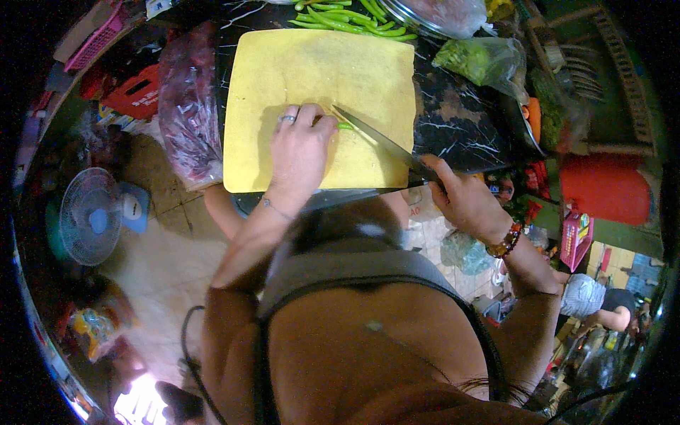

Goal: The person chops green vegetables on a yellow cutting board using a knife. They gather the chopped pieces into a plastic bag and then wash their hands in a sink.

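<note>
A worn yellow cutting board [262, 67] lies on a dark veined countertop [460, 120]. My left hand [300, 149], with a ring on one finger, rests on the board with its fingers curled and pinched on a small green chili [346, 126], partly hidden by them. My right hand [464, 198] grips the handle of a long kitchen knife [379, 142]; its blade slants up and left across the board, with the tip just above the chili, beside my left fingers. Several long green chilies [340, 21] lie beyond the board's far edge.
A bag of purplish contents [188, 106] lies left of the board; bagged greens [467, 60] and orange carrots [533, 120] are to the right. A fan [88, 216] stands at the left, a red container [602, 188] at the right. Another person [588, 297] is at lower right.
</note>
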{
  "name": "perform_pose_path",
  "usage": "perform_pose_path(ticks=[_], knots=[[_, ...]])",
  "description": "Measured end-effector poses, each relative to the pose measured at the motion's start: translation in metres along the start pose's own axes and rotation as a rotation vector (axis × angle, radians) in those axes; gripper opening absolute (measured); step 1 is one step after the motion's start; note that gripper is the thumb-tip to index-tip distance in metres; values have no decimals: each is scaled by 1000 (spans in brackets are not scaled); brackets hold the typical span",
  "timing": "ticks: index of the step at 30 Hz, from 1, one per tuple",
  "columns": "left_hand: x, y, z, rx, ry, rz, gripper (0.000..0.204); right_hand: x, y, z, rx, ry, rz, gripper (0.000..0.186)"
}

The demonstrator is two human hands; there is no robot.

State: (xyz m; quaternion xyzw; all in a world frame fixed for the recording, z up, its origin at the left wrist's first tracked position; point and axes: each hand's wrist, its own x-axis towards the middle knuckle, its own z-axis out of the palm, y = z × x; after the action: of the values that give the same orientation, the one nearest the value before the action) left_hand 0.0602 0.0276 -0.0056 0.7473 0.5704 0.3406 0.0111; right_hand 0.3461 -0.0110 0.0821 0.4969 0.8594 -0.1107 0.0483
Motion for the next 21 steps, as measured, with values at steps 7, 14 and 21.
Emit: perform_pose_path(ticks=[7,14,21], knots=[[-3,5,6,18,-73,9,18,-4,-12,-17,88,-179,35,68],[-3,7,6,11,-60,1,19,-15,-7,-12,100,-120,28,63],[-3,7,5,-11,-18,9,20,-10,-4,-4,70,-76,-18,65]])
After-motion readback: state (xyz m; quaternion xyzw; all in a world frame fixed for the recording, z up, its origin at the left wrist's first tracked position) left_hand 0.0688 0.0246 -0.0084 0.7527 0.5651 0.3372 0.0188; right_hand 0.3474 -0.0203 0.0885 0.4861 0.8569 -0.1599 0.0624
